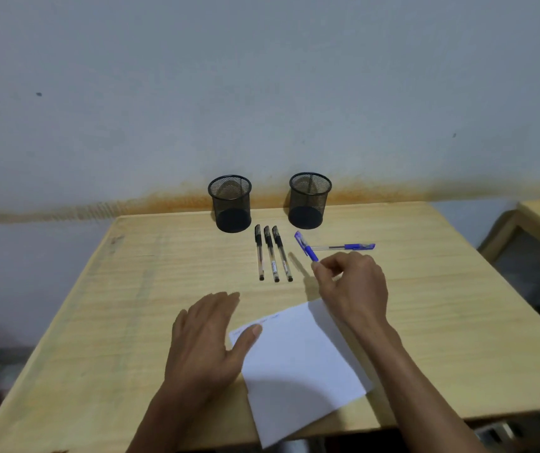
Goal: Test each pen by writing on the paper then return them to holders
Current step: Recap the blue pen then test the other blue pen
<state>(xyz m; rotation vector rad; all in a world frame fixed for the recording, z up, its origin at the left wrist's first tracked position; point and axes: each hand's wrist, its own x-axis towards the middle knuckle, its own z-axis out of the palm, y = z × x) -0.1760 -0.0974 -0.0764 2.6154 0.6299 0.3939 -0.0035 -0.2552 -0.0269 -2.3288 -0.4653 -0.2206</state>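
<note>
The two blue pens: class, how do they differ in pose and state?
The held blue pen is pinched by the right hand and tilts up off the table; the lying blue pen rests flat, untouched. The held one points toward the holders; the other lies crosswise. Both are capped, with blue caps.

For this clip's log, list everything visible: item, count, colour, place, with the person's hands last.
mesh pen holders: 2, black, back of the desk by the wall, both look empty
black pens: 3, clear barrels with black caps, lying side by side in front of the holders
blue pen on desk: 1, lying crosswise, right of the black pens
blue pen in hand: 1, raised off the desk
paper: 1 sheet, white, near edge, faint marks along its top
desk: 1, light wood
left hand: flat, thumb on the paper's corner
right hand: pinches the blue pen
</note>
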